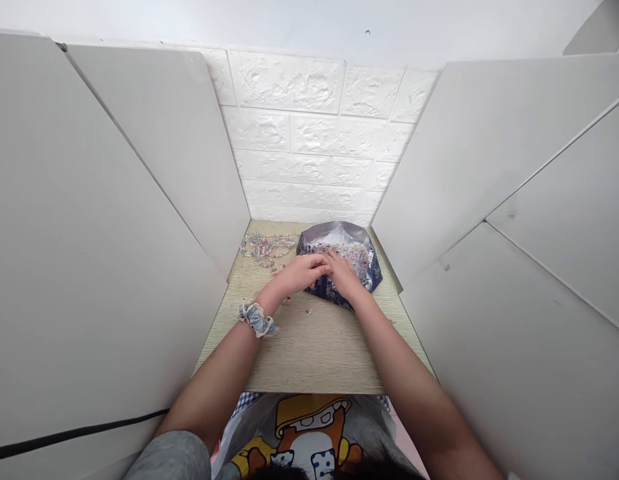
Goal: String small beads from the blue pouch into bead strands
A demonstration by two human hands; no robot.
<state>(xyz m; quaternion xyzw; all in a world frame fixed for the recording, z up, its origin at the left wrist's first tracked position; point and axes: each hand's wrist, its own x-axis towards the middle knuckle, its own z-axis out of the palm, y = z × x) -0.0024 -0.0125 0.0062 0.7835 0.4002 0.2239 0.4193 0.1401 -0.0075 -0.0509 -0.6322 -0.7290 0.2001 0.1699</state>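
1. Both hands meet over the bag, fingertips close together. The left hand [305, 271] bends at the wrist with its fingers curled inward; the right hand [342, 273] reaches in flatter, its back turned up. I cannot tell from here whether either one pinches a bead or a thread.

2. The bag [375, 272] sits at the far end of the narrow table [314, 363], near the wall [314, 133] and right of the middle. Its mouth lies open, probably so that the fingers can get at the small beads [358, 253] heaped inside.

3. The bag looks soft and floppy: dark blue cloth with a pale pattern outside, shiny silvery lining within, slumped into a wide, shallow bowl shape. That slump likely keeps the beads from rolling off.

4. Left of the bag, bead strings [266, 247] lie in loose loops, pastel and glassy, perhaps laid aside there to stay clear of the working fingers.

5. A tiny loose piece [308, 312] rests on the bare wood-grain top, too small to make out.

6. A gathered blue-and-white scrunchie [258, 319] rings the left wrist. The wall is white moulded brick; smooth pale panels [489, 153] close in both sides.
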